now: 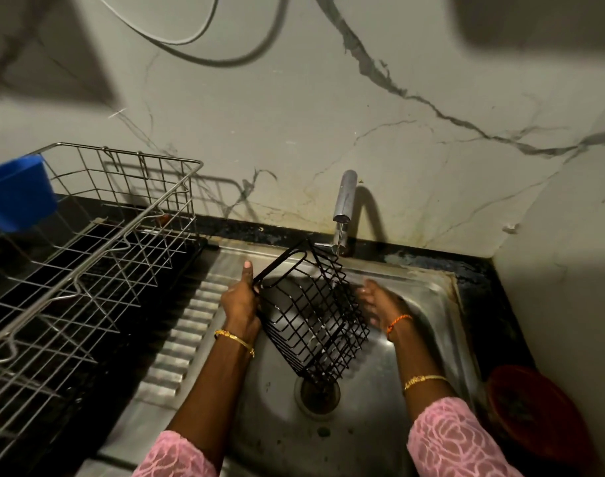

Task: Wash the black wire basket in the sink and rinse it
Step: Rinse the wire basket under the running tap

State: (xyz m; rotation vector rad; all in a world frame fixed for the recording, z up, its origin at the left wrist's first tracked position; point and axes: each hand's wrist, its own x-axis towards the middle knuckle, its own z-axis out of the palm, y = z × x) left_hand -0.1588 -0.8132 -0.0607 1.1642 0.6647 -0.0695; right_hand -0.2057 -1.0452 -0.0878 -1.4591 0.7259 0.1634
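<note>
While the left hand (240, 297) grips the tilted black wire basket (314, 318) at its rim, the blurred right hand (376, 301) seems open beside it

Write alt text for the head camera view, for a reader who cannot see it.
A person's left hand grips the rim of a black wire basket, tilted over a steel sink under a thin stream from the tap, while the blurred right hand is at its far side. A metal dish rack stands on the counter to the left.
</note>
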